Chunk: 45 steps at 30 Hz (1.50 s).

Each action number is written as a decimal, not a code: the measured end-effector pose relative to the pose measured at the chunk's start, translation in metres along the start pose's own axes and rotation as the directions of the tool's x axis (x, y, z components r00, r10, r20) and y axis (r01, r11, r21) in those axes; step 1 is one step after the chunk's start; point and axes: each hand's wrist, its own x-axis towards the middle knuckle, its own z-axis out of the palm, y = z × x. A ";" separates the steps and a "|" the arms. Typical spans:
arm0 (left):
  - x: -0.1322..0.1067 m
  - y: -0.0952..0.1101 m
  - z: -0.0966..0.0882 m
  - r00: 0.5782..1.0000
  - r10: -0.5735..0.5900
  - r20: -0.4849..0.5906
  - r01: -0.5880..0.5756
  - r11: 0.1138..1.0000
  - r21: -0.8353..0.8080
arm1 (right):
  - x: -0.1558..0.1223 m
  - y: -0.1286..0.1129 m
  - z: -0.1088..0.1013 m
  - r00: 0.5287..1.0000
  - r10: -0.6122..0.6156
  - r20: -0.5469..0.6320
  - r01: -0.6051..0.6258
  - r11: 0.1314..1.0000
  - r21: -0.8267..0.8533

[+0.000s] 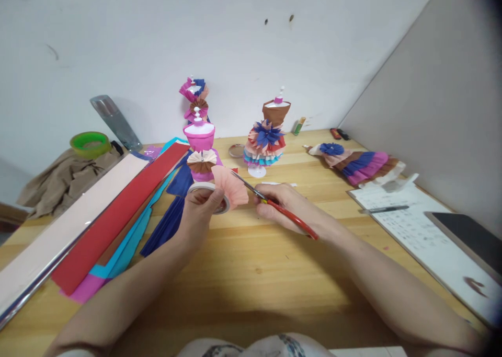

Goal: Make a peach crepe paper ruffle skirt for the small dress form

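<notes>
My left hand [201, 210] is closed on a roll of white tape [223, 206] together with a fanned piece of peach crepe paper [231, 185]. In my right hand [280, 200] is a pair of red-handled scissors [292, 217]. Their blades point up and left, with the tips at the peach paper's upper edge; whether they touch it I cannot tell. Just behind my left hand stands a small dress form [199, 137] in magenta paper with a white and brown pleated fan at its waist. Another dress form [275, 114], in a brown top and ruffled skirt, stands farther back.
Long crepe paper strips in red [125, 216], blue and pink lie along the left. A tape roll [89, 144] rests on brown cloth [66, 179] beside a bottle [115, 122]. On the right are a paper-dressed form [358, 163] on its side, a pen, a written sheet [396, 226] and a dark tablet [466, 242].
</notes>
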 end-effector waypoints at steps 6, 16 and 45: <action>0.001 0.001 0.000 1.000 0.005 0.007 -0.005 1.000 0.010 | -0.001 0.000 0.000 0.999 0.038 -0.001 -0.038 0.999 0.029; 0.000 0.005 0.002 1.000 0.005 -0.012 -0.004 1.000 0.029 | -0.004 0.003 -0.008 0.996 0.026 0.080 -0.031 0.998 0.062; -0.003 0.000 0.002 0.997 -0.029 0.078 0.026 0.999 0.037 | -0.004 -0.007 -0.011 0.996 -0.028 0.087 0.022 0.997 0.080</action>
